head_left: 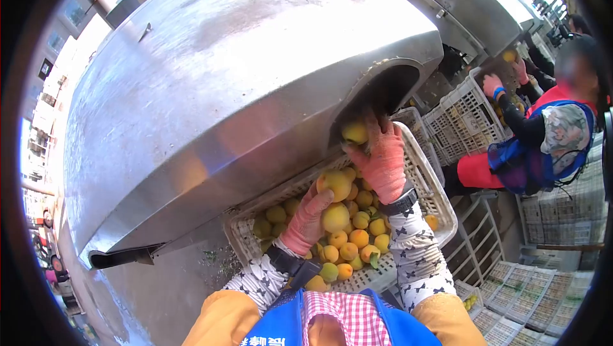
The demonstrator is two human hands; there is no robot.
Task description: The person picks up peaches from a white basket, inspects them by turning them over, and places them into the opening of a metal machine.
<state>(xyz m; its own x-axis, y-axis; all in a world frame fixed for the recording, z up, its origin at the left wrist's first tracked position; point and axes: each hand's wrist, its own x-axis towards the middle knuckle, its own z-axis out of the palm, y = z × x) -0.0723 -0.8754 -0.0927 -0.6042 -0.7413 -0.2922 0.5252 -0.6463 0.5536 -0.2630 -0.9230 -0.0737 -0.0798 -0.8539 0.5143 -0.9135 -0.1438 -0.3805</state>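
My left hand [305,221], in a pink glove, is closed around a yellow peach [334,184]. A second peach [335,217] rests just below it, against the fingers. My right hand [384,162], gloved likewise, reaches to the dark oval opening [399,82] in a metal machine. Its thumb and fingers curve around another peach [355,132] at the opening's lower lip; the fingertips are partly in shadow. Beneath both hands a pale plastic crate [434,194] holds many yellow, orange and greenish peaches [359,238], with a small green leaf among them.
The machine's large curved metal hood [255,46] fills the left and top. Right of my crate stands another slatted crate [469,119], where a co-worker [543,122] in pink gloves handles fruit. A white metal rack [476,237] and stacked crates [536,295] lie at lower right.
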